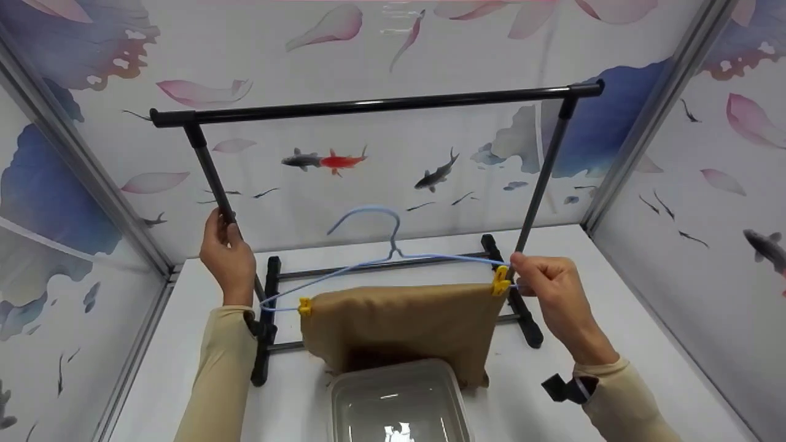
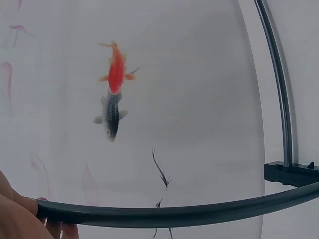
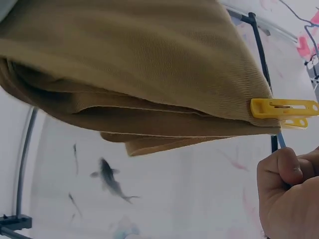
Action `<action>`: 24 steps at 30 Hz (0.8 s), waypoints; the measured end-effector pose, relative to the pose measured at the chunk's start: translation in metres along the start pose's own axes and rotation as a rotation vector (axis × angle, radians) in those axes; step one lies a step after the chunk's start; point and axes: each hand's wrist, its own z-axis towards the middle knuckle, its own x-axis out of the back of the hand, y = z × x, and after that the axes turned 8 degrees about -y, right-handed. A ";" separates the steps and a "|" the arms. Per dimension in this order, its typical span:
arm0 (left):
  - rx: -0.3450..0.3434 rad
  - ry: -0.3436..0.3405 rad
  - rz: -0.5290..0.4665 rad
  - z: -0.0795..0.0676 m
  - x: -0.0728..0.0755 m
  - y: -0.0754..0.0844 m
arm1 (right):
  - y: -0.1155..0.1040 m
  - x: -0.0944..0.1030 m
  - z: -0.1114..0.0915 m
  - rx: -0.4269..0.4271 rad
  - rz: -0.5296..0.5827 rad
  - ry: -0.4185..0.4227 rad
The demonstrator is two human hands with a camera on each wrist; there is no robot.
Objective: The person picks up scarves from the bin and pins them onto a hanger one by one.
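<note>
My left hand [image 1: 228,261] grips the left upright of a black clothes rack [image 1: 381,107]; in the left wrist view its fingertips [image 2: 70,231] curl round the dark pole [image 2: 164,217]. With my right hand [image 1: 556,294] I hold the right end of a blue wire hanger [image 1: 368,209], thumb and fingers closed on the wire. Two yellow clips, one left [image 1: 305,306] and one right [image 1: 500,281], fasten a folded brown cloth [image 1: 399,319] to the hanger's lower wire. The hanger's hook points up, below the rack's top bar. The right wrist view shows the cloth [image 3: 149,64] hanging in folds.
A beige plastic basin [image 1: 399,393] stands on the white table [image 1: 295,405] in front of the rack, partly under the cloth. Black feet [image 1: 528,325] of the rack rest on the table. Patterned panels with fish and petals enclose the back and sides.
</note>
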 end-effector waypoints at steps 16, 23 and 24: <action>-0.019 -0.015 -0.012 0.002 -0.006 0.001 | 0.022 0.021 0.083 -0.071 0.187 0.173; -0.002 -0.002 0.023 0.000 0.002 -0.002 | 0.032 0.015 0.104 -0.107 0.185 0.137; -0.003 0.000 0.024 0.000 0.002 -0.003 | 0.033 0.015 0.107 -0.105 0.191 0.138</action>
